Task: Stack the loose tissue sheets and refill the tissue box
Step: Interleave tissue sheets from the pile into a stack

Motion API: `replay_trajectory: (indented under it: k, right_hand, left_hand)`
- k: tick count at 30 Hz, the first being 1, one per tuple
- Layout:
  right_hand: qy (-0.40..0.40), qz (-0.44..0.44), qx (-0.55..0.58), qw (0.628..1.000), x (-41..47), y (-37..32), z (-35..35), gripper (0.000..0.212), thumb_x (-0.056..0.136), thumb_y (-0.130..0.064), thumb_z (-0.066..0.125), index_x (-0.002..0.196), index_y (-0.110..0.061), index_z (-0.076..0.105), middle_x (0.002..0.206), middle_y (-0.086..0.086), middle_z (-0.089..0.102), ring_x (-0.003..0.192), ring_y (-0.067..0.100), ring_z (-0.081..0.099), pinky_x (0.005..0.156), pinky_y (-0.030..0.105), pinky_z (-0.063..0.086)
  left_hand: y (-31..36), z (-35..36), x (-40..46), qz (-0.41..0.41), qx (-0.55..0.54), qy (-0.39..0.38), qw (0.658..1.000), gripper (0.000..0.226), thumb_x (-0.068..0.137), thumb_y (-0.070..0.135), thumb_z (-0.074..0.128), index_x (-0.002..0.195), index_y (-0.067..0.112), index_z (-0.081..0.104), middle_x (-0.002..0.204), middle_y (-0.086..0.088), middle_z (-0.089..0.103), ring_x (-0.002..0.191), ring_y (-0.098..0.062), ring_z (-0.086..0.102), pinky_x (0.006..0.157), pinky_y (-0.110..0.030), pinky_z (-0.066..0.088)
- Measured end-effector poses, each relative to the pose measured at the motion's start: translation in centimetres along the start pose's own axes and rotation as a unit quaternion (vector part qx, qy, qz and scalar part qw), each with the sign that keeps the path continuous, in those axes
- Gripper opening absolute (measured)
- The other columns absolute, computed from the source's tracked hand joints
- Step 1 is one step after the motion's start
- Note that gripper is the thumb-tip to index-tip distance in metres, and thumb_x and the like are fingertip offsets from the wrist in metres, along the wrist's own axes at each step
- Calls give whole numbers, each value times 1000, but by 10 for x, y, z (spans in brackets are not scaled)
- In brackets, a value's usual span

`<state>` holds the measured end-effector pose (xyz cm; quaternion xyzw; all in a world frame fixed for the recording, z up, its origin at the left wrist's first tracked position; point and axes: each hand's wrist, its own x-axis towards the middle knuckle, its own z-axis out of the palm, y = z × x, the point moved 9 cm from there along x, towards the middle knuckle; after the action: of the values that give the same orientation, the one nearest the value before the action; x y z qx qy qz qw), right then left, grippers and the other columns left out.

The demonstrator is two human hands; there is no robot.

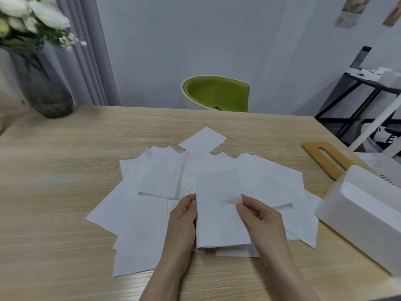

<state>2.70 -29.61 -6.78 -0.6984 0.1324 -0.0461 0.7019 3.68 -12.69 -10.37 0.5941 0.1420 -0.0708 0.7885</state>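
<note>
Several loose white tissue sheets (152,192) lie fanned out across the middle of the wooden table (54,192). I hold a small stack of tissues (219,209) upright-lengthwise between both hands just above the spread. My left hand (184,224) grips the stack's left edge; my right hand (260,222) pinches its right edge with thumb on top. The white tissue box (364,216) stands open at the right, and its wooden slotted lid (325,161) lies on the table behind it.
A dark glass vase (45,90) with white flowers stands at the table's far left corner. A green chair (217,94) sits behind the far edge. A black shelf frame (368,101) stands beyond the right corner.
</note>
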Motion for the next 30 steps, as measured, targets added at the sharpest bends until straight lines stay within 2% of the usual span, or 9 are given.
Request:
replay_trajectory:
  k: [6, 10, 12, 16, 19, 21, 22, 25, 30]
  right_hand:
    - [6, 5, -4, 1000, -2, 2, -1, 27, 90, 3, 56, 88, -19, 72, 75, -12, 74, 70, -3, 68, 57, 8, 48]
    - [0, 3, -7, 1000, -5, 1, 0, 32, 90, 5, 54, 86, -21, 71, 75, -13, 74, 70, -4, 68, 58, 8, 47]
    - [0, 3, -13, 1000, -6, 0, -1, 29, 90, 4, 55, 90, -21, 71, 77, -13, 74, 72, -4, 68, 59, 8, 48]
    - [29, 6, -58, 998, -7, 7, -10, 28, 89, -7, 62, 104, -30, 67, 94, -11, 72, 81, -2, 64, 79, 19, 53]
    - [29, 6, -75, 997, -11, 7, -10, 30, 91, -12, 61, 115, -29, 61, 107, -11, 66, 86, -7, 61, 89, 22, 49]
    - [15, 8, -63, 998, -15, 6, -8, 31, 93, -14, 58, 120, -27, 56, 103, -11, 64, 85, -13, 60, 87, 15, 47]
    - [4, 10, -57, 998, -17, 6, -6, 30, 94, -16, 56, 121, -28, 55, 100, -11, 64, 82, -14, 59, 83, 10, 47]
    - [-31, 8, -55, 998, -22, 4, 4, 30, 97, -13, 49, 119, -32, 51, 94, -19, 66, 80, -19, 59, 71, 2, 44]
    - [-45, -3, -74, 996, -25, 6, 12, 43, 100, -10, 42, 123, -46, 44, 117, -27, 62, 104, -13, 57, 79, 4, 44]
  left_hand:
    - [0, 0, 1, 12, 19, 9, 1000, 25, 100, 24, 48, 97, 21, 72, 95, 1, 76, 95, -21, 69, 83, -36, 50]
    - [-1, 2, 1, 26, 65, 0, 998, 18, 98, 30, 50, 101, 24, 67, 91, 2, 74, 82, -16, 69, 69, -36, 51]
    - [-3, 4, 2, 29, 86, -4, 996, 17, 98, 20, 51, 108, 26, 64, 93, 7, 75, 86, -12, 71, 78, -36, 55]
    - [-2, 5, 1, 30, 80, -7, 996, 24, 99, 10, 46, 111, 23, 64, 97, 6, 76, 90, -14, 71, 85, -37, 55]
    - [-4, 0, 0, 20, 47, 6, 999, 24, 100, 12, 46, 109, 22, 66, 98, 0, 76, 94, -24, 71, 87, -53, 54]
    - [-5, -1, -4, 14, 18, 5, 1000, 23, 100, 15, 46, 105, 25, 67, 98, -5, 75, 93, -35, 70, 79, -64, 53]
    - [-5, 0, -7, 8, 0, 2, 1000, 23, 101, 16, 46, 105, 24, 67, 98, -7, 74, 89, -38, 70, 69, -62, 55]
    - [-1, 6, -19, -11, -30, -16, 999, 21, 103, 17, 41, 109, 20, 61, 89, -5, 75, 68, -37, 71, 39, -41, 54]
    - [-1, 10, -23, 3, 10, -8, 1000, 21, 104, 23, 40, 109, 29, 59, 85, 4, 74, 65, -42, 69, 40, -37, 51]
